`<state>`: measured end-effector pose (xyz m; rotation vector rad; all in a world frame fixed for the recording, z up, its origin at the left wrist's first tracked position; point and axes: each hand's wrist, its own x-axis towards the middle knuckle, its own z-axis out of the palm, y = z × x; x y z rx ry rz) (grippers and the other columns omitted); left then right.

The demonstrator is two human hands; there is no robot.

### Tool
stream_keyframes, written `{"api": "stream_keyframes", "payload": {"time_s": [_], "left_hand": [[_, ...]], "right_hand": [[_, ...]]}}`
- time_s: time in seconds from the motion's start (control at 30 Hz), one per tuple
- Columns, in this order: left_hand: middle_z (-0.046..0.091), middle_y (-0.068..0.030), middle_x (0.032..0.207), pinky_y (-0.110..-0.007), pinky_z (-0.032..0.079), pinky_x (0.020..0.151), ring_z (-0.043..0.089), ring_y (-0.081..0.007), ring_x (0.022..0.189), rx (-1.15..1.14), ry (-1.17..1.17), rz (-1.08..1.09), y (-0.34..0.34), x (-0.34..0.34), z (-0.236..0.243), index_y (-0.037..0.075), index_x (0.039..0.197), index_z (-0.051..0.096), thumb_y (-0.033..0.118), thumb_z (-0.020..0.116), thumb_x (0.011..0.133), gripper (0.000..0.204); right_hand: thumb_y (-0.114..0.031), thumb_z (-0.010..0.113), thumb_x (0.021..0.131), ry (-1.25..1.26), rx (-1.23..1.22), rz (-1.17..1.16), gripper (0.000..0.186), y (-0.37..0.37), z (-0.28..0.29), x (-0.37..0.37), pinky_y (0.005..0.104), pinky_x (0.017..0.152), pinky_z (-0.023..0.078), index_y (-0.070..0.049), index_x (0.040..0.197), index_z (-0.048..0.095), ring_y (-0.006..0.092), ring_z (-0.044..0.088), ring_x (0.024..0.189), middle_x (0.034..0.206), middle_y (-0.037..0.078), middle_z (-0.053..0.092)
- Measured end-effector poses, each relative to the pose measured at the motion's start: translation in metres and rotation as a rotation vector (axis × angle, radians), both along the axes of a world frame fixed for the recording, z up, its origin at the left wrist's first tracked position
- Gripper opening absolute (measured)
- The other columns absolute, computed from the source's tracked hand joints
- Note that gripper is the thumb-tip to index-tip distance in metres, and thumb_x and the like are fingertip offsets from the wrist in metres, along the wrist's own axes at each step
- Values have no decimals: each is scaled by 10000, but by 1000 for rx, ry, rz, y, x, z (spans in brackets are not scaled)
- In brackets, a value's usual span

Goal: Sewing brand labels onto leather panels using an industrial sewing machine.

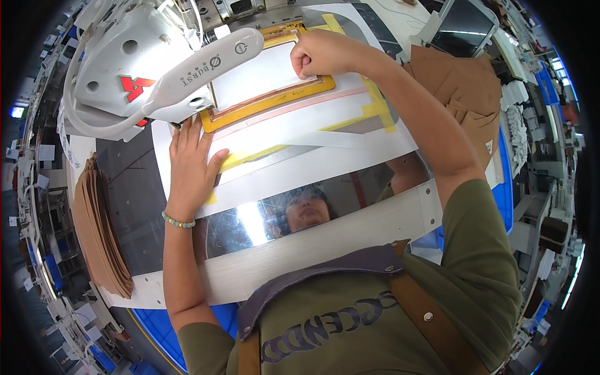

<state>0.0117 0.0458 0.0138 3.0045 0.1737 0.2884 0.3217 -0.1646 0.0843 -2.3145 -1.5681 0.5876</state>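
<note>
My left hand (190, 162) lies with fingers stretched at the lower left corner of a yellow template frame (270, 99), fingertips under the white machine head (128, 75). My right hand (312, 55) has curled fingers at the frame's right side, over the white inner panel (253, 72); whether it grips anything is hidden. The frame has a brown inner border and rests on a large white sheet (325, 162) marked with yellow tape and a pink strip. A white machine arm with a cable reaches over the frame's upper left.
A fanned stack of brown pieces (100, 225) lies at the left edge, more brown pieces (462, 87) at the right. A screen (462, 28) stands at the upper right. A reflective metal plate (240, 231) spans the near side. A blue bin (506, 209) sits beside the table.
</note>
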Motion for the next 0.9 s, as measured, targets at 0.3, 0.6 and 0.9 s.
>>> {"api": "stream_keyframes", "payload": {"time_s": [0.3, 0.6, 0.9], "left_hand": [[447, -236, 1643, -565, 149, 1316, 291, -402, 1595, 1, 9, 3, -4, 1, 2, -19, 1447, 617, 447, 582, 1058, 609], [425, -238, 1654, -567, 169, 1307, 295, -408, 1590, 34, 15, -1, -3, 0, 2, -22, 1485, 566, 436, 543, 1076, 614], [434, -241, 1651, -575, 173, 1303, 301, -420, 1586, 47, -23, 2, 1, -2, -1, 1, 1498, 578, 458, 560, 1072, 625]], "right_hand": [[-49, 762, 818, 18, -56, 7, 47, 1, -7, 6, 298, 658, 519, -47, 859, 785, 142, 688, 681, 760, 61, 755], [-19, 653, 907, -253, -24, 128, 142, -6, -1, -13, 371, 813, 538, -102, 958, 756, 216, 682, 958, 937, 87, 721], [1, 527, 964, -358, 161, 79, 211, 17, -4, 4, 406, 868, 561, -84, 1051, 700, 254, 701, 962, 1032, 138, 730]]}}
